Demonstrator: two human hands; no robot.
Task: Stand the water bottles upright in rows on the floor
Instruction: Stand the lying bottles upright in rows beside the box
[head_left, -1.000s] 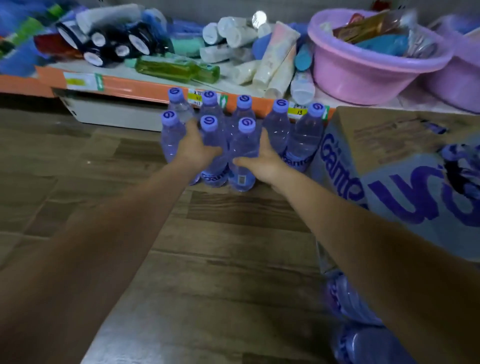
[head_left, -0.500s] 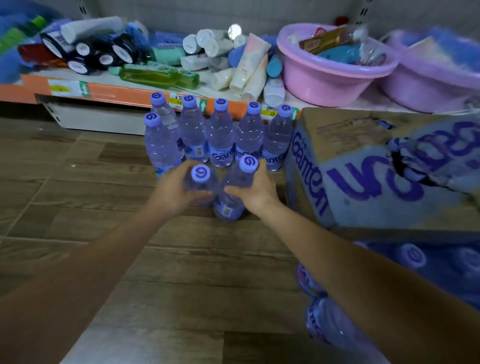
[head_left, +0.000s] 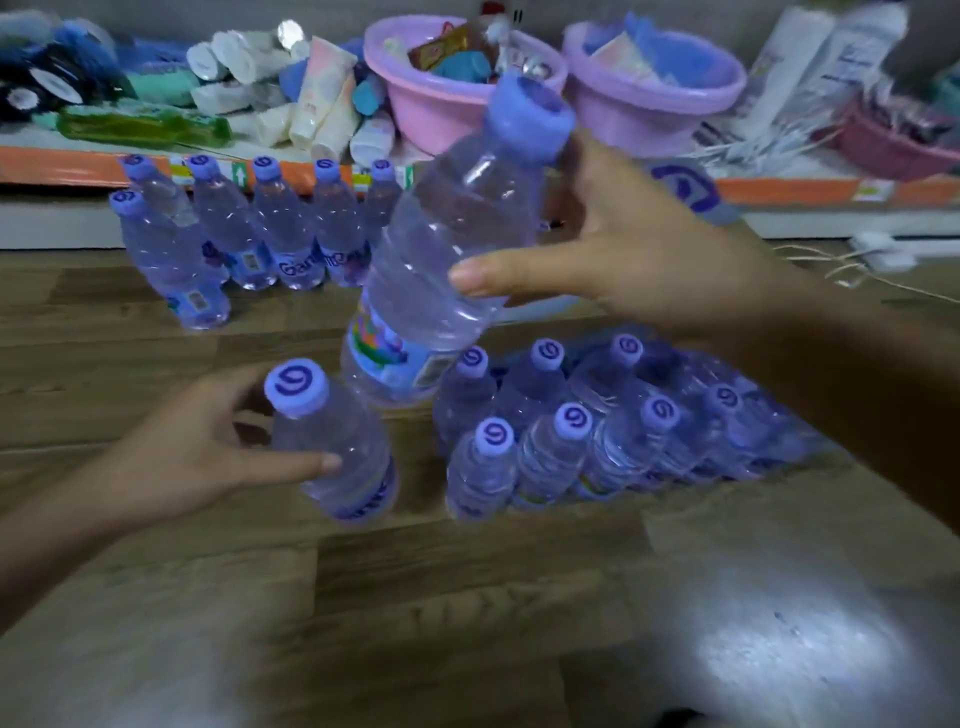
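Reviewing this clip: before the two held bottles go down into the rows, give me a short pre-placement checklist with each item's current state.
1. Right hand grips the raised bottle: ok.
2. Left hand grips the lower bottle: ok.
3. Held bottles upright: not ok, both tilted.
4. Caps on both: ok.
5. Back row standing by the shelf edge: ok.
6. Free floor beside the second-row bottle: ok.

Shelf goods (head_left: 322, 104) blurred; both forearms cut off by frame edge
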